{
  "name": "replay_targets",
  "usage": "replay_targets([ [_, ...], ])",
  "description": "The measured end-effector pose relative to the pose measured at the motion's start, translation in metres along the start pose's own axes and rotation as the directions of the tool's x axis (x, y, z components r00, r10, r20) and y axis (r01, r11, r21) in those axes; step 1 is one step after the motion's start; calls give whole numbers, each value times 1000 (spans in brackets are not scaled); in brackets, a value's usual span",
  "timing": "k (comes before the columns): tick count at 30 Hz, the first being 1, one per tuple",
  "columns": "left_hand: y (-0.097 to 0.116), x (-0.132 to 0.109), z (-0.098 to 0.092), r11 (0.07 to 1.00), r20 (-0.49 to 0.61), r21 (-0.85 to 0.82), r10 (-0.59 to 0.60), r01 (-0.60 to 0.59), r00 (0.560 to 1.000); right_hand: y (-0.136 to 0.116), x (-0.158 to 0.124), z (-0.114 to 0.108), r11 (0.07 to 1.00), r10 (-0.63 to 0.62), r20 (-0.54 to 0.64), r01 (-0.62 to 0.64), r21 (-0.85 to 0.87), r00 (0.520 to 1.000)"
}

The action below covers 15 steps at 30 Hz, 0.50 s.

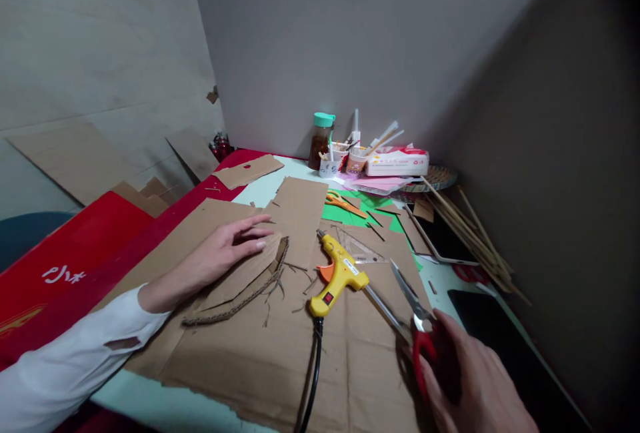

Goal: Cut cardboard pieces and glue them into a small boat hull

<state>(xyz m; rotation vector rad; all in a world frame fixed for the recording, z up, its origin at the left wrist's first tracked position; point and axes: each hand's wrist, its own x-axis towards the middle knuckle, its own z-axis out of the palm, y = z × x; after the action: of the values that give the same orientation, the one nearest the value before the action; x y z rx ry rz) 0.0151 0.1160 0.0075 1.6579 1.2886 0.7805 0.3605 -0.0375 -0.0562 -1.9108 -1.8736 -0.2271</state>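
Observation:
My left hand (233, 246) rests with its fingers stretched out on a cut piece of cardboard (240, 278). Along that piece's lower edge runs a bent cardboard strip (239, 308) with its corrugated edge showing. My right hand (473, 379) grips a pair of scissors (414, 301) by the red handles, and the narrow blades point away from me. Between my hands lies a yellow glue gun (340, 273) with an orange trigger, a glue stick at its back and a black cord (317, 366). All of these are on or over a large cardboard sheet (250, 369).
Orange-handled scissors (346, 203) and a clear set square (361, 250) lie beyond the glue gun. Farther back stand a bottle (321, 143), cups (330, 166) with sticks and a tissue box (399, 163). A tablet (447, 239) and wooden sticks (470, 243) are on the right.

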Motion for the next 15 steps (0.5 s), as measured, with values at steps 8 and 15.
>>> replay_targets([
  [8, -1, -36, 2, 863, 28, 505, -19, 2, 999, 12, 26, -6, 882, -343, 68, 346, -320, 937],
  [15, -21, -60, 14, 660, 146, 699, 248, -277, 958, -13, 48, -37, 801, -468, 74, 458, -386, 881],
])
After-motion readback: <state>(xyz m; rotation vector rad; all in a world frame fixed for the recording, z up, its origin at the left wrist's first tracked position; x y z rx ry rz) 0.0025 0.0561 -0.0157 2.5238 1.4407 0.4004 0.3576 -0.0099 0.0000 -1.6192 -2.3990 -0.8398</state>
